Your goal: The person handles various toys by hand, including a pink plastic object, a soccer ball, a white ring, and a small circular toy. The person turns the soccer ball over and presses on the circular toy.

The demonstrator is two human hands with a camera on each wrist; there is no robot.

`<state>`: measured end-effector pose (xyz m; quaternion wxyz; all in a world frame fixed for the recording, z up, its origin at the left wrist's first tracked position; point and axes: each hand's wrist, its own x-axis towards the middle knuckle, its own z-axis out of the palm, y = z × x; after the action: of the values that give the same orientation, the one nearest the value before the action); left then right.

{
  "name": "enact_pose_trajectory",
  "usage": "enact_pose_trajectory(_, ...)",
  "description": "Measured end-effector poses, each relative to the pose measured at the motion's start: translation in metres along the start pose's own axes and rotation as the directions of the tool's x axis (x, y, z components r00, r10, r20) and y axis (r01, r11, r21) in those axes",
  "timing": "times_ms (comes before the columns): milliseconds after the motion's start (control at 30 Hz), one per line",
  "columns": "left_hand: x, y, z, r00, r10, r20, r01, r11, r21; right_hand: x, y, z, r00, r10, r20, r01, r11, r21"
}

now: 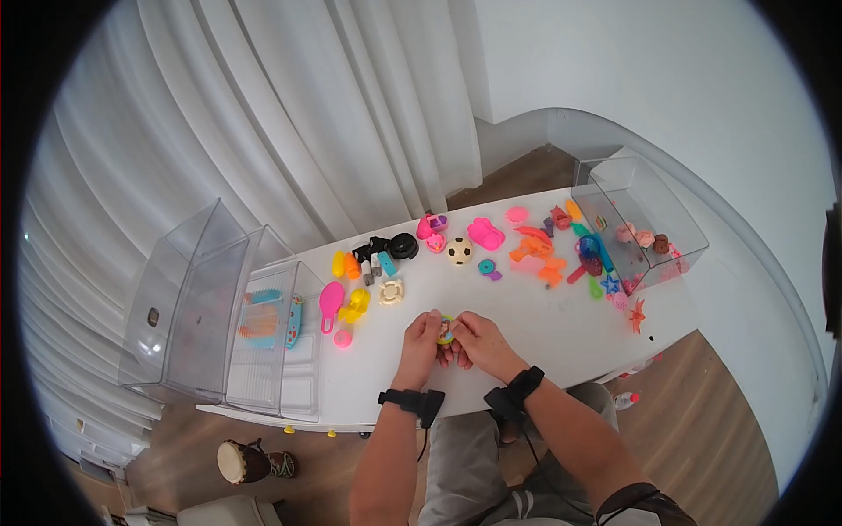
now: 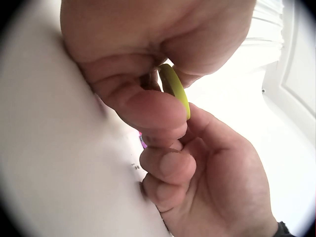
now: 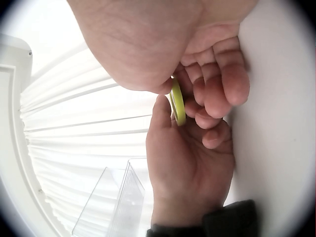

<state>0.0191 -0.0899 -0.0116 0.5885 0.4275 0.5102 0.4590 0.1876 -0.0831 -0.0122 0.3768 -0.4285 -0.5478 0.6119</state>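
While I watched the head cam, the left hand (image 1: 423,340) and right hand (image 1: 478,342) both pinched the yellow disc toy (image 1: 446,330) w/ curled fingers (image 2: 148,106), just above the surface (image 1: 526,324). Looked like mid-inspection; next move probably needed one hand to let go.

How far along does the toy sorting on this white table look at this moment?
Partly done: a few toys lie in the left clear bins and in the right clear bin. In hand: both the left hand and the right hand pinch a small yellow-rimmed disc. Left: many loose toys on the table.
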Motion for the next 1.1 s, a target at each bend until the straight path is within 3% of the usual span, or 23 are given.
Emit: enact_pose_trajectory(1100, -0.0023, 0.0004, -0.0028, 0.999, -0.007, 0.043, 0.007, 1.000, -0.004, -0.0028, 0.0006, -0.0015, 0.999, 0.010, 0.052, -0.012, 0.999, 0.034)
